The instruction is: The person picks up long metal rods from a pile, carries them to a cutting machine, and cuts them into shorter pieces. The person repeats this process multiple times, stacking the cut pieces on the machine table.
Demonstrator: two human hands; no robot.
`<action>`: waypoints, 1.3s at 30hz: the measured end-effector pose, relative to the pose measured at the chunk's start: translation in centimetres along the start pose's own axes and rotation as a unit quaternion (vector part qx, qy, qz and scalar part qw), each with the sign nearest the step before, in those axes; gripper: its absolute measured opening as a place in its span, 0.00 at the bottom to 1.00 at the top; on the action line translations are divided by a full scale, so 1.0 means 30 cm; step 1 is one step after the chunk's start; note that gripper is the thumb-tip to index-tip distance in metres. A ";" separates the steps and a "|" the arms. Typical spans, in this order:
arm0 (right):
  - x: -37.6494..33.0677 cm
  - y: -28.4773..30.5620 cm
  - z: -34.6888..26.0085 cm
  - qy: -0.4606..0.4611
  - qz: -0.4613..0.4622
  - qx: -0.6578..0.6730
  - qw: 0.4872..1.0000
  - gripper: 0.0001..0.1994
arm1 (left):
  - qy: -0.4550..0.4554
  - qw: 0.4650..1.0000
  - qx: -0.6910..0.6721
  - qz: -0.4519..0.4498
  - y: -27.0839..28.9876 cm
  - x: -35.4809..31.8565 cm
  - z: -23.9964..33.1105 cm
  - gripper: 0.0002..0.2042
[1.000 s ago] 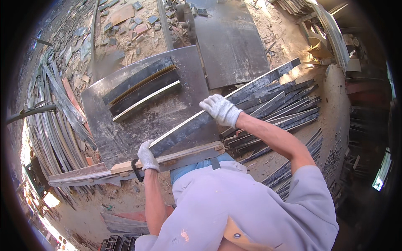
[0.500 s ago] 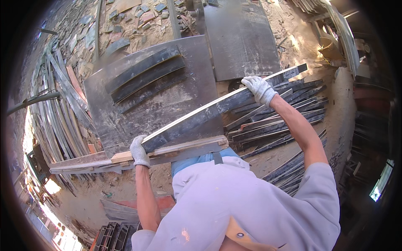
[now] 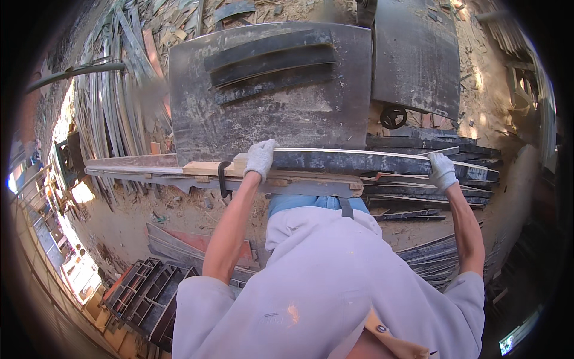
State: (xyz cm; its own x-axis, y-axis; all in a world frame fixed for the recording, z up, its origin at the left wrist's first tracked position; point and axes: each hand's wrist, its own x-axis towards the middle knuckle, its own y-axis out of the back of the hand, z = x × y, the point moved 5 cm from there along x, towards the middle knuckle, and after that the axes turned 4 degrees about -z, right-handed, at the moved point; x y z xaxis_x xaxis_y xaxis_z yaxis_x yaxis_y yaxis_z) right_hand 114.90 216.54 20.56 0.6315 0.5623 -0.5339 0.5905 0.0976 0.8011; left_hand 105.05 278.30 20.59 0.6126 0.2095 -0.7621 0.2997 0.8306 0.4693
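**Both gloved hands on a long dark plank at the saw table**

Sawdust and wood scraps cover the ground of this workshop yard, and bent strips of timber lie heaped along the left side (image 3: 113,113). At the centre stands a big grey metal table (image 3: 299,119) with three dark curved boards (image 3: 269,63) lying on its far part. A second metal plate (image 3: 418,54) sits just beyond it to the right, with a small black handwheel (image 3: 393,116) below its near edge.

Along the near edge of the table runs a pale wooden rail (image 3: 209,169), reaching out to the left past the table's corner; a dark clamp (image 3: 223,178) hooks over it. On top of that rail lies the long dark plank (image 3: 371,161), stretched out sideways from about the middle of the table's near edge to well past its right corner, its top edge catching the light.

The person stands pressed up to the table, in a pale shirt, and wears white work gloves. The left hand (image 3: 260,158) is curled over the plank's left end, fingers wrapped across the top where plank and rail meet. The right hand (image 3: 442,172) is closed around the plank near its right end, arm stretched out straight.

Under that right end a stack of similar dark planks (image 3: 430,197) is piled up. Low on the left, red and dark metal frames (image 3: 149,287) lie on the ground.
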 end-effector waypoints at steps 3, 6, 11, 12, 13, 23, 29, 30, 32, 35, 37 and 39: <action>-0.059 -0.047 -0.035 -0.019 -0.021 -0.005 1.000 0.17 | 0.049 0.980 0.191 -0.002 -0.035 -0.023 -0.007 0.24; -0.096 -0.094 -0.071 -0.031 -0.036 -0.018 0.999 0.18 | -0.090 0.936 0.338 0.035 -0.062 -0.138 0.145 0.22; -0.092 -0.130 -0.114 -0.012 0.003 0.000 1.000 0.22 | -0.327 0.899 0.292 -0.009 -0.228 -0.230 0.215 0.18; -0.097 -0.136 -0.118 -0.009 0.009 -0.007 1.000 0.22 | -0.321 0.904 0.281 -0.017 -0.221 -0.231 0.221 0.18; -0.101 -0.138 -0.120 -0.005 0.014 -0.015 1.000 0.22 | -0.314 0.910 0.270 -0.024 -0.212 -0.229 0.226 0.18; -0.105 -0.137 -0.161 0.013 0.037 -0.046 0.998 0.22 | -0.318 0.917 0.240 0.002 -0.158 -0.231 0.184 0.18; -0.083 -0.115 -0.191 0.002 0.037 -0.041 0.998 0.25 | -0.313 0.921 0.234 -0.001 -0.135 -0.226 0.172 0.19; -0.080 -0.108 -0.199 -0.008 0.033 -0.034 0.999 0.25 | -0.308 0.922 0.233 -0.005 -0.136 -0.226 0.170 0.20; -0.068 -0.100 -0.216 -0.029 0.024 -0.021 0.999 0.27 | -0.315 0.917 0.245 0.003 -0.141 -0.234 0.171 0.21; -0.067 -0.099 -0.238 -0.034 0.033 -0.029 0.998 0.27 | -0.360 0.889 0.281 0.037 -0.164 -0.255 0.187 0.23; -0.072 -0.132 -0.232 -0.038 0.039 -0.023 0.998 0.28 | -0.395 0.861 0.313 0.061 -0.175 -0.268 0.195 0.24; -0.071 -0.144 -0.232 -0.057 0.018 -0.027 0.998 0.28 | -0.395 0.868 0.295 0.061 -0.192 -0.264 0.182 0.23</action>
State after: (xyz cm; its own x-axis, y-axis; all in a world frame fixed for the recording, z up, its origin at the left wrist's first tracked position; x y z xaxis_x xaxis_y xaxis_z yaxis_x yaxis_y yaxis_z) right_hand 107.49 220.63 20.12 0.7064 0.4698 -0.5294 0.5404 0.1250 0.8321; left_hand 102.47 269.04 26.36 0.9067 -0.3355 -0.2555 0.3760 0.3692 0.8499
